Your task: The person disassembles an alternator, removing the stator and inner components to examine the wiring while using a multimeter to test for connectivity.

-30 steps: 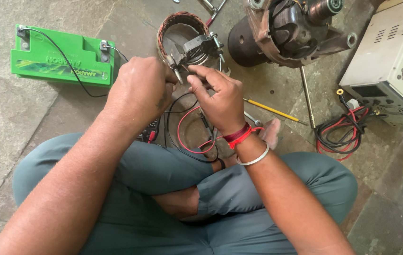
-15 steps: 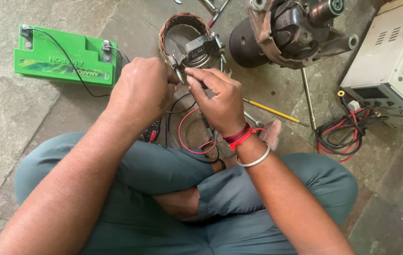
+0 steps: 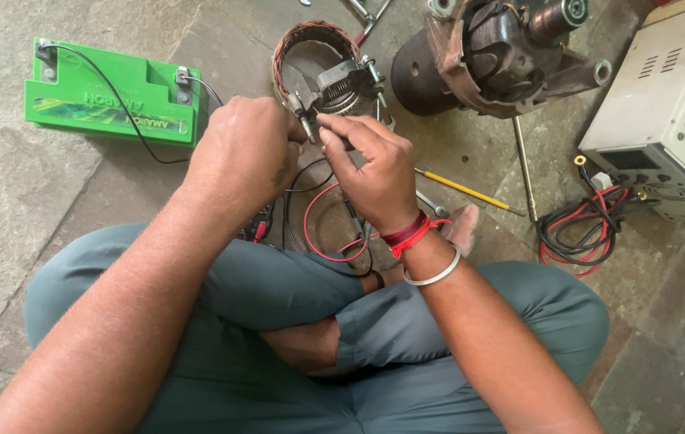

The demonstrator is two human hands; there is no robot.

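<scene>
Since the earlier frame, little is changed. The stator ring (image 3: 314,60) is steadied upright on the floor by the closed left hand (image 3: 242,153); a thin probe (image 3: 310,128), apparently, is pinched by the right hand (image 3: 370,173) against its terminal.

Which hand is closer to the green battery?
Left. The left hand is just right of the green battery, not touching it. The right hand is farther right, beyond the left hand.

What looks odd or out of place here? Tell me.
The motor housing lies tilted on the stone floor, rusty and opened up. Red and black wires sit in a loose tangle beside the grey box.
</scene>
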